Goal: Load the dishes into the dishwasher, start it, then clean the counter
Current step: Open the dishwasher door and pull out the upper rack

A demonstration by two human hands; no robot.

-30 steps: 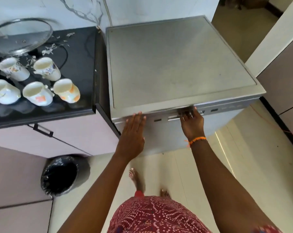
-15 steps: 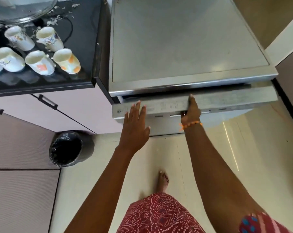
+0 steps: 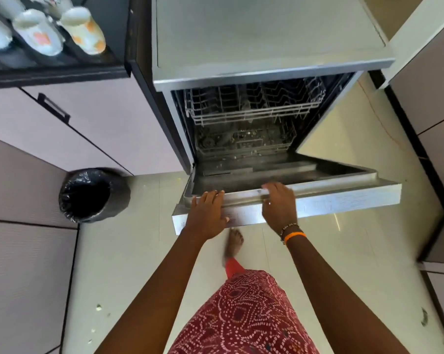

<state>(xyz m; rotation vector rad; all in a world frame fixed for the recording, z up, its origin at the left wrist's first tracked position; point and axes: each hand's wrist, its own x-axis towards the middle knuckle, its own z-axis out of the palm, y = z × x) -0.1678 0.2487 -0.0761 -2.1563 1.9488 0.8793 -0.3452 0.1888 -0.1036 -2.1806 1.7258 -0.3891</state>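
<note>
1. Both hands sit on the top edge of the dishwasher door (image 3: 343, 200); left hand (image 3: 208, 213) lies flat with straight fingers, right hand (image 3: 279, 203) curls its fingers over the rim.
2. Inside the dishwasher (image 3: 267, 34), the upper rack (image 3: 254, 108) looks bare; the lower rack (image 3: 244, 141) is too dim to judge.
3. Cups (image 3: 83, 29) stand on the black worktop (image 3: 113, 34) to the left; a black-lined bin (image 3: 88, 195) stands on the floor beside the door.
4. Half a second ago the door was barely cracked; now it hangs more than halfway down.
</note>
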